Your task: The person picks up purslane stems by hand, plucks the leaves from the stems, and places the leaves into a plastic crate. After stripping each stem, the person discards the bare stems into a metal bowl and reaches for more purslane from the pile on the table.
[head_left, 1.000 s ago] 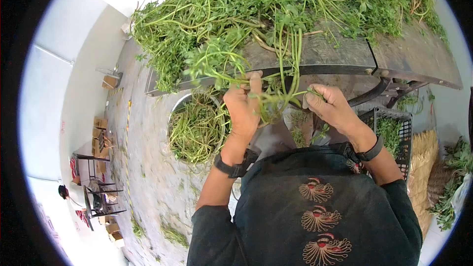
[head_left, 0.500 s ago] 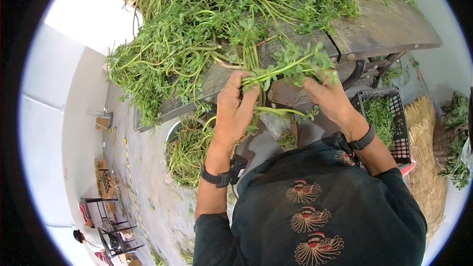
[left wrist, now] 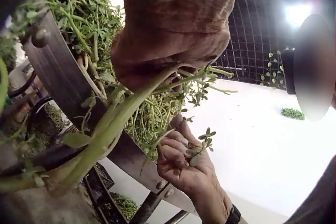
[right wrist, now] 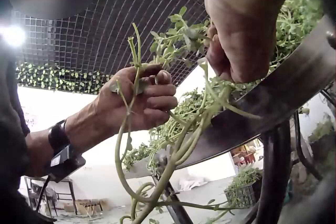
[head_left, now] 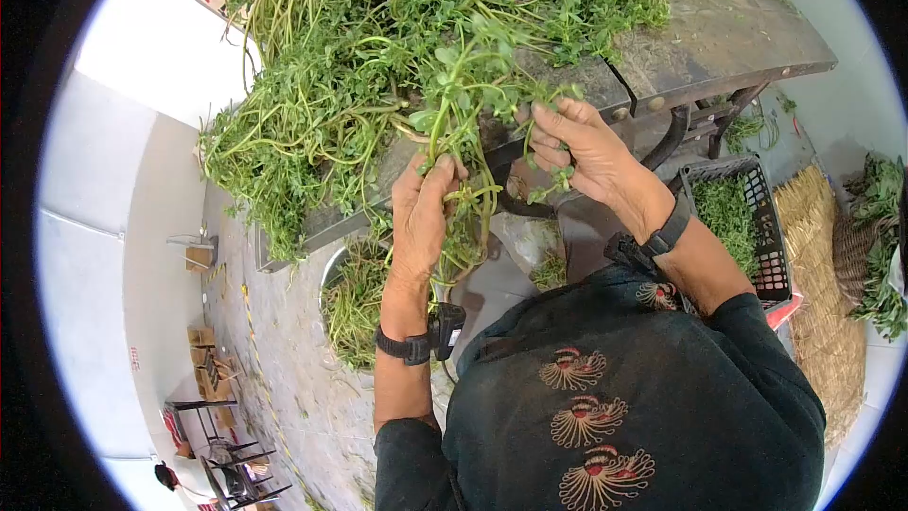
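Observation:
The left hand (head_left: 419,218) grips several green leafy stems (head_left: 445,114) near the table's front edge; their leafy tops point up and their thick ends hang below the fist. The right hand (head_left: 591,156), at the right, pinches a thin leafy sprig between thumb and fingers. In the left wrist view a thick pale stem (left wrist: 123,116) runs down from the left hand (left wrist: 170,35), with the right hand (left wrist: 191,174) beyond it. The right wrist view shows the left hand (right wrist: 134,100) round the stems and the right hand (right wrist: 244,35) close by.
A large heap of greens (head_left: 322,85) covers much of the table (head_left: 728,47). Below stand a round container of stems (head_left: 355,312) and a black crate of greens (head_left: 724,218). Straw matting (head_left: 809,303) lies at the right. A person (head_left: 189,478) is at the far lower left.
The hands have moved apart from the bunch held across between them. The stems in the left hand now point upward, and the right hand has shifted slightly left and up with a sprig.

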The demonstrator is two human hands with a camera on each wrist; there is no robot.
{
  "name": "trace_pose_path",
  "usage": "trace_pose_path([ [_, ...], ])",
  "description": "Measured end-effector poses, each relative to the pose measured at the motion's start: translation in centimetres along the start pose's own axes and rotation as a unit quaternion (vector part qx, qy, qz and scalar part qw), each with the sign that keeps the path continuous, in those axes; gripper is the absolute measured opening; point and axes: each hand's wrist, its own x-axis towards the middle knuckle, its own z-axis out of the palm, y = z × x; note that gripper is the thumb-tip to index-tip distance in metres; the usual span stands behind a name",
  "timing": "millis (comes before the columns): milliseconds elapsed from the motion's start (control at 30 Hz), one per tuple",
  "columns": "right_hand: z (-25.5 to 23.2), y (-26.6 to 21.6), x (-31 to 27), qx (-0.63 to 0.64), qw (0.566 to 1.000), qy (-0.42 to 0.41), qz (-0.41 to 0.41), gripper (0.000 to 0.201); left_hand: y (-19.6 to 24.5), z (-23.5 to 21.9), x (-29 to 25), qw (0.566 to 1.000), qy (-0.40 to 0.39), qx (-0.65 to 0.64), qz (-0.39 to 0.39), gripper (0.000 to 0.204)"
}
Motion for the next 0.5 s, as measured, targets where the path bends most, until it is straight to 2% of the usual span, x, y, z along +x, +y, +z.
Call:
trace_pose_path([
  [133,-1.0,-0.4,-0.2,0.097,0.995,-0.005,0.029,0.028,-1.0,0.1,0.2,0.999,0.013,-0.018,0.044,0.022],
  [200,-1.3,-0.7,-0.7,0.103,0.994,-0.013,0.024,0.029,-0.9,0.2,0.2,0.997,0.044,-0.059,0.022,0.023],
  [233,-1.4,-0.9,-0.7,0.109,0.993,-0.029,0.02,0.03,-0.8,0.3,0.2,0.997,0.041,-0.06,0.021,0.023],
  [300,-1.5,-0.9,-0.7,0.119,0.992,-0.043,0.019,0.03,-0.5,0.5,0.1,0.997,0.04,-0.056,-0.039,0.029],
  [333,-1.5,-1.0,-0.7,0.128,0.99,-0.06,0.019,0.031,-0.4,0.9,0.1,0.996,0.037,-0.075,-0.033,0.029],
  [500,-1.5,-1.3,-1.5,0.056,0.997,-0.043,-0.006,0.028,-0.6,1.5,0.1,0.997,0.023,-0.074,-0.002,0.026],
])
